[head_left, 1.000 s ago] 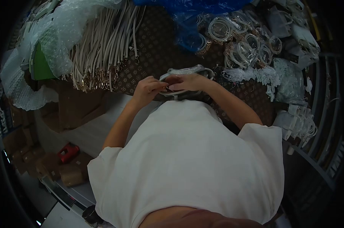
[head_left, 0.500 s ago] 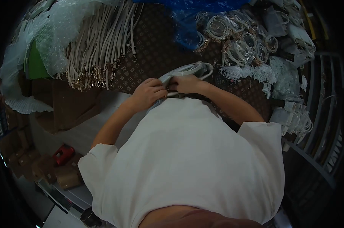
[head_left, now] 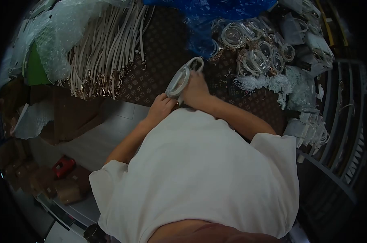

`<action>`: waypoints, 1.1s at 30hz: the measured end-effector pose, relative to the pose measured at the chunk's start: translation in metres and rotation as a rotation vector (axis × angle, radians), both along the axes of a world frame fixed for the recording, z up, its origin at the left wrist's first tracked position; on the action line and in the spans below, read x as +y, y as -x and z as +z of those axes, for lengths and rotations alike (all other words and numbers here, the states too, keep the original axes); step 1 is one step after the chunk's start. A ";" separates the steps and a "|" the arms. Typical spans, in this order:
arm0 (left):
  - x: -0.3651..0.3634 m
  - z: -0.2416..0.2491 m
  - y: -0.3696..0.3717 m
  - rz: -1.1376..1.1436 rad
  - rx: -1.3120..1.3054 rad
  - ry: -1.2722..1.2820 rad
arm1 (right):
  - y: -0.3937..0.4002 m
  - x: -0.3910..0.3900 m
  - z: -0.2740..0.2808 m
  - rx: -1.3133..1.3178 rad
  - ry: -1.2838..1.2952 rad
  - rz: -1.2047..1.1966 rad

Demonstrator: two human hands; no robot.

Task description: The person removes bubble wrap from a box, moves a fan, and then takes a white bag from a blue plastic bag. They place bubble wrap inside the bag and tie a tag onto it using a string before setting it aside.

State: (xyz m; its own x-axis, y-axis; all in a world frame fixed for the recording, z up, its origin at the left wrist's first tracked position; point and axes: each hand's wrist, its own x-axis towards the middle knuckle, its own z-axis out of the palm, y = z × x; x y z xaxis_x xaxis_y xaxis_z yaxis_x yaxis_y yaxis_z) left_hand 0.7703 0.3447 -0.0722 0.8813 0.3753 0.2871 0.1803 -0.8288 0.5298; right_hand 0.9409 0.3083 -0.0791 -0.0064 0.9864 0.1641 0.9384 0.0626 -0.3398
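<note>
A clear bag with a coiled whitish strap [head_left: 178, 82] is at the near edge of the dark patterned cloth [head_left: 141, 87], tilted away from my body. My left hand [head_left: 163, 106] has its fingers closed on the near end of the bag. On the right side of the same bag lies my right hand [head_left: 195, 90], its fingers bent against the bag and partly blurred; the fingertips are hard to make out. Part of the strap loops out past the far end of the bag.
Pale straps with metal clasps [head_left: 106, 52] lie at the left, beside bubble wrap [head_left: 70, 36]. Blue plastic [head_left: 228, 10] sits at the back. Coiled straps in bags [head_left: 256, 52] and crumpled clear plastic [head_left: 301, 87] are at the right, near a metal rack [head_left: 341, 121].
The bag has turned from lying nearly sideways to pointing away from me. My right hand has turned with it, its fingers now pointing forward. My left hand has shifted slightly down.
</note>
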 end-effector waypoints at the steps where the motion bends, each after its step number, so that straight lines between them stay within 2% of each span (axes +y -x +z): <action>1: 0.000 -0.003 -0.002 0.034 -0.022 0.008 | 0.010 -0.001 0.005 0.147 -0.001 -0.094; 2: 0.000 -0.004 -0.003 0.028 -0.025 0.010 | 0.006 -0.002 0.011 0.144 0.000 -0.100; 4: -0.001 -0.005 -0.002 0.032 -0.018 -0.016 | -0.005 -0.002 0.033 -0.116 0.041 -0.020; 5: -0.001 -0.005 -0.002 0.028 -0.017 -0.012 | -0.009 -0.002 0.034 -0.115 0.045 -0.024; 7: 0.000 -0.003 -0.006 -0.017 -0.014 -0.081 | -0.018 0.003 0.035 -0.439 0.287 0.105; 8: 0.000 -0.001 -0.008 -0.023 -0.016 -0.081 | -0.024 0.015 0.038 -0.440 0.288 0.099; 10: -0.001 0.002 -0.010 0.036 -0.027 -0.039 | -0.048 0.059 0.039 -0.042 0.881 0.372; 11: -0.002 0.003 -0.011 0.027 -0.025 -0.043 | -0.064 0.075 -0.059 0.024 0.773 0.551; 12: -0.001 0.003 -0.013 0.017 -0.046 -0.061 | -0.064 0.078 -0.039 0.026 0.762 0.542; 14: 0.003 0.000 -0.014 -0.008 -0.075 -0.092 | -0.061 0.085 0.030 -0.014 1.078 0.540; 16: 0.004 -0.007 -0.012 0.008 -0.038 -0.085 | -0.055 0.080 -0.005 -0.003 0.984 0.533; 18: 0.001 -0.008 -0.011 0.004 -0.036 -0.118 | -0.049 0.065 -0.004 0.002 0.896 0.537; 20: 0.002 -0.006 -0.013 0.007 -0.032 -0.141 | -0.027 0.020 0.032 -0.348 0.554 0.178; 21: 0.001 -0.002 -0.015 0.013 -0.034 -0.123 | -0.023 0.012 0.031 -0.352 0.558 0.179; 23: -0.001 -0.003 -0.015 0.020 -0.033 -0.098 | -0.016 0.001 0.027 -0.418 0.050 0.016; 24: 0.000 -0.008 -0.013 -0.034 -0.035 -0.114 | -0.023 0.003 0.028 -0.414 0.051 0.013; 26: 0.001 -0.009 -0.012 -0.099 -0.029 -0.131 | -0.055 0.018 0.041 -0.314 -0.063 -0.124; 29: -0.001 -0.002 -0.015 -0.138 0.043 -0.115 | -0.084 0.034 0.023 -0.197 -0.181 -0.156; 31: -0.002 0.008 -0.019 -0.092 -0.003 0.090 | -0.086 0.035 0.017 -0.089 -0.266 -0.123; 32: -0.004 0.019 -0.019 -0.106 0.005 0.096 | -0.087 0.030 0.020 -0.084 -0.260 -0.138; 33: -0.006 0.033 -0.017 -0.047 -0.044 0.234 | -0.090 0.025 0.025 0.303 -0.278 -0.225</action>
State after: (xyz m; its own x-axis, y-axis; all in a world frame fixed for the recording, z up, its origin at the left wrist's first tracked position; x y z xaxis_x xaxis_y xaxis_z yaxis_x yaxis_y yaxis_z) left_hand 0.7874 0.3384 -0.0396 0.8880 0.3950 0.2356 0.1173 -0.6897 0.7145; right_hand 1.0311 0.3335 -0.0540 0.2915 0.8763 0.3837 0.8002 -0.0035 -0.5998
